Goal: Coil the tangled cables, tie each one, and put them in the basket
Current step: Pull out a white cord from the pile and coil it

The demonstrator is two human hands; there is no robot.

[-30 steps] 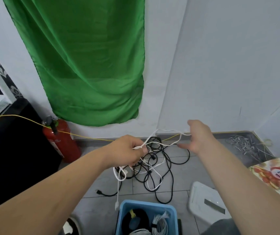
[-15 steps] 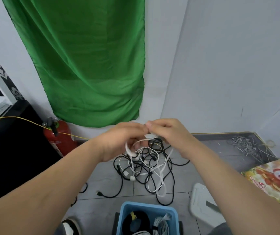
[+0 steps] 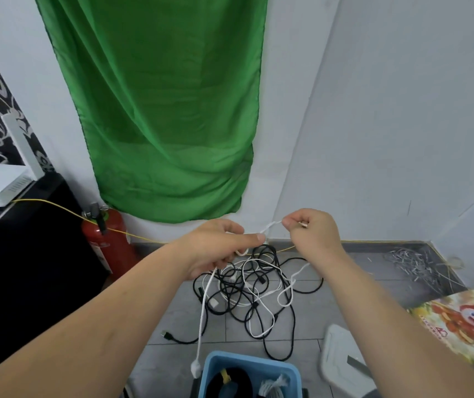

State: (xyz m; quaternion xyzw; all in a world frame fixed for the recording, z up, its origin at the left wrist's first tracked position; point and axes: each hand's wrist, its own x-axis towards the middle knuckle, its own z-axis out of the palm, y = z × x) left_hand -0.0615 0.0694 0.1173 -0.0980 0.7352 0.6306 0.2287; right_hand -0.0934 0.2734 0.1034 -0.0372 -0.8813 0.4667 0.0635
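Observation:
Both hands hold one white cable [image 3: 203,300] in the air above a tangle of black and white cables [image 3: 254,285] on the grey floor. My left hand [image 3: 215,248] grips a small loop of it, and one end with a white plug hangs down to the basket's left rim. My right hand [image 3: 310,231] pinches the cable a short way to the right, the stretch between the hands taut. The blue basket [image 3: 247,361] stands at the bottom centre and holds a coiled black cable and a coiled white one.
A red fire extinguisher [image 3: 106,239] stands at the wall on the left beside a black cabinet [image 3: 23,248]. A thin yellow wire [image 3: 57,206] runs along the wall. A white stool [image 3: 342,366] and a colourful printed sheet [image 3: 460,320] lie on the right. Green cloth hangs above.
The hands were together half a second ago; now they have drawn apart, the right moving right and up. A length of white cable with its plug now hangs down from the left hand.

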